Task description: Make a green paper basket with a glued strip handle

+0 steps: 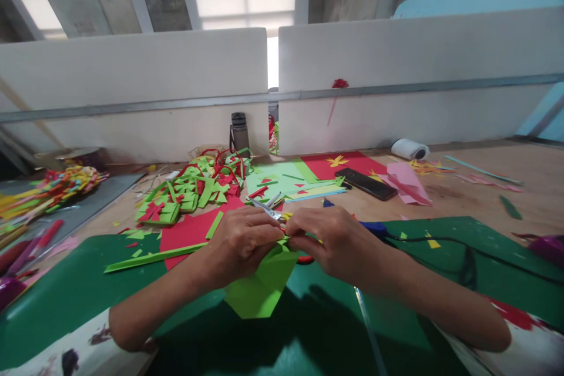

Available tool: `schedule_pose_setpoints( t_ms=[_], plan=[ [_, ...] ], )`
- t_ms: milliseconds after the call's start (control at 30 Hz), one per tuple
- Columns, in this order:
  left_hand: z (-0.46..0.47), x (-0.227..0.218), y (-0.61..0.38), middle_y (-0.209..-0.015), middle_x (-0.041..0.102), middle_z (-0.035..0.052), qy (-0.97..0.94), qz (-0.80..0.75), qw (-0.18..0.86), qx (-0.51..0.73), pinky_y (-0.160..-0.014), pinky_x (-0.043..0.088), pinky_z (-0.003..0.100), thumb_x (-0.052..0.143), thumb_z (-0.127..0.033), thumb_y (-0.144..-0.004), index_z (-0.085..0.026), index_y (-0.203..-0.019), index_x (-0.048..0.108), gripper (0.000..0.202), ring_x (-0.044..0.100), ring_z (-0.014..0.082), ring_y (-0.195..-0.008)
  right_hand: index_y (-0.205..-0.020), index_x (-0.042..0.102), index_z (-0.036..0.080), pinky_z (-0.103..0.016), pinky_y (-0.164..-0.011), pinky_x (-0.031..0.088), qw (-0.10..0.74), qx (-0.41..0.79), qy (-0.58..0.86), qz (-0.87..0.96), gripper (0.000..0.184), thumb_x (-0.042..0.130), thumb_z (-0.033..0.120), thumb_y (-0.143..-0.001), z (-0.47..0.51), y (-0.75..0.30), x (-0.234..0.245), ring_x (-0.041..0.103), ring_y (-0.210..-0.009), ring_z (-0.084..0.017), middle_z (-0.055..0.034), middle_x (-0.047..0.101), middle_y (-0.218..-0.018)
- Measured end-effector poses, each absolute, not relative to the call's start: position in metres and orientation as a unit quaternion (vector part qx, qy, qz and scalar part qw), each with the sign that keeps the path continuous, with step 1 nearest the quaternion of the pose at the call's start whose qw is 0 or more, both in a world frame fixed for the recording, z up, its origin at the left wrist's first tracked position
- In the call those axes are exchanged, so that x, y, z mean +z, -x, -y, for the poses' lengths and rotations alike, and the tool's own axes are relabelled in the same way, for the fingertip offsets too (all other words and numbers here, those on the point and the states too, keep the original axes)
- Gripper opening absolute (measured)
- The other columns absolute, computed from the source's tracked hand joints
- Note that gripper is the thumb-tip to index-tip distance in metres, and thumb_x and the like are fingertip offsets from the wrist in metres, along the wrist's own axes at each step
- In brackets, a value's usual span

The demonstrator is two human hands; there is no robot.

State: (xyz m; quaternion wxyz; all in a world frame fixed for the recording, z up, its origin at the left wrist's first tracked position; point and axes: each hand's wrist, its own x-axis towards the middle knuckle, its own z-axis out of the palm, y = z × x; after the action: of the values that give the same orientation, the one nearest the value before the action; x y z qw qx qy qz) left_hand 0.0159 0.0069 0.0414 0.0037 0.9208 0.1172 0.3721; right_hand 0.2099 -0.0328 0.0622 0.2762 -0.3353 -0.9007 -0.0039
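Both hands meet over the green mat (326,329) in the middle of the head view. My left hand (244,241) is closed, its fingertips pinching the top edge of a folded bright green paper piece (262,291). Pressed against the same edge from the right, the fingers of my right hand (328,241) are also closed on it. The paper hangs down at a tilt below the fingers. Behind the hands lie metal scissors (268,210), partly covered. A blue tool with a black cord (374,228) shows behind my right wrist. A green paper strip (154,257) lies left of my left hand.
Finished green and red paper pieces (189,188) are heaped at the back left. A dark bottle (239,132) stands by the white partition (132,70). Red paper (189,235), a phone (368,183), pink paper (405,182) and a white roll (408,149) lie beyond the mat.
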Motion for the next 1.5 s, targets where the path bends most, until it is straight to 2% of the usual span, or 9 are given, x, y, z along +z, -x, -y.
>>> schedule_pose_setpoints(
  t_ms=[200, 433, 700, 900, 1133, 1367, 1500],
  plan=[
    [-0.0056, 0.0436, -0.0156, -0.083, 0.07, 0.0058, -0.908, -0.113, -0.027, 0.403, -0.067, 0.047, 0.028, 0.049, -0.011, -0.085, -0.016, -0.087, 0.063, 0.015, 0.062, 0.0158, -0.076, -0.079, 0.063, 0.012, -0.028, -0.064, 0.041, 0.296, -0.162, 0.257, 0.906, 0.024, 0.041, 0.005, -0.086, 0.03, -0.211, 0.0576, 0.055, -0.07, -0.016, -0.0081, 0.063, -0.075],
    [-0.0044, 0.0424, -0.0157, -0.083, 0.072, 0.0047, -0.897, -0.118, -0.065, 0.422, -0.066, 0.047, 0.028, 0.047, -0.014, -0.087, -0.017, -0.088, 0.062, 0.015, 0.064, 0.0156, -0.074, -0.075, 0.063, 0.012, -0.029, -0.058, 0.037, 0.301, -0.232, 0.233, 0.895, 0.025, 0.041, 0.005, -0.084, 0.0325, -0.2078, 0.0585, 0.049, -0.062, -0.015, -0.005, 0.059, -0.066],
    [-0.0067, 0.0378, -0.016, -0.089, 0.071, 0.0048, -0.911, -0.105, -0.039, 0.398, -0.074, 0.048, 0.03, 0.049, -0.01, -0.085, -0.018, -0.092, 0.061, 0.016, 0.065, 0.0155, -0.08, -0.064, 0.06, 0.014, -0.032, -0.055, 0.031, 0.283, -0.291, 0.196, 0.893, 0.024, 0.044, 0.006, -0.081, 0.0325, -0.2079, 0.0579, 0.039, -0.056, -0.015, -0.0025, 0.051, -0.059],
    [-0.0044, 0.0407, -0.0158, -0.087, 0.071, 0.0047, -0.911, -0.101, -0.052, 0.397, -0.073, 0.048, 0.029, 0.047, -0.011, -0.085, -0.017, -0.089, 0.061, 0.016, 0.064, 0.0152, -0.078, -0.068, 0.06, 0.013, -0.033, -0.059, 0.035, 0.25, -0.31, 0.188, 0.898, 0.024, 0.043, 0.006, -0.083, 0.0313, -0.2092, 0.0565, 0.042, -0.06, -0.016, -0.0039, 0.054, -0.062],
    [-0.0059, 0.0425, -0.0154, -0.085, 0.072, 0.0042, -0.897, -0.108, -0.065, 0.423, -0.068, 0.047, 0.028, 0.047, -0.012, -0.086, -0.018, -0.089, 0.062, 0.017, 0.065, 0.0155, -0.077, -0.07, 0.056, 0.013, -0.033, -0.066, 0.041, 0.267, -0.271, 0.212, 0.9, 0.031, 0.033, 0.003, -0.087, 0.0299, -0.2078, 0.0541, 0.05, -0.073, -0.018, -0.0083, 0.057, -0.071],
    [-0.0089, 0.039, -0.0167, -0.084, 0.072, 0.0045, -0.89, -0.092, -0.094, 0.437, -0.07, 0.047, 0.028, 0.045, -0.012, -0.086, -0.017, -0.087, 0.061, 0.016, 0.065, 0.0152, -0.077, -0.061, 0.053, 0.014, -0.032, -0.062, 0.041, 0.288, -0.251, 0.221, 0.897, 0.028, 0.038, 0.005, -0.083, 0.0297, -0.2065, 0.055, 0.044, -0.059, -0.014, -0.0035, 0.052, -0.061],
    [-0.0092, 0.0378, -0.0157, -0.084, 0.071, 0.0051, -0.882, -0.083, -0.136, 0.444, -0.073, 0.047, 0.03, 0.044, -0.012, -0.085, -0.016, -0.087, 0.06, 0.017, 0.065, 0.0154, -0.078, -0.071, 0.058, 0.015, -0.034, -0.067, 0.043, 0.308, -0.273, 0.195, 0.89, 0.025, 0.039, 0.005, -0.084, 0.0266, -0.2096, 0.0518, 0.053, -0.067, -0.016, -0.0051, 0.059, -0.067]
  ],
)
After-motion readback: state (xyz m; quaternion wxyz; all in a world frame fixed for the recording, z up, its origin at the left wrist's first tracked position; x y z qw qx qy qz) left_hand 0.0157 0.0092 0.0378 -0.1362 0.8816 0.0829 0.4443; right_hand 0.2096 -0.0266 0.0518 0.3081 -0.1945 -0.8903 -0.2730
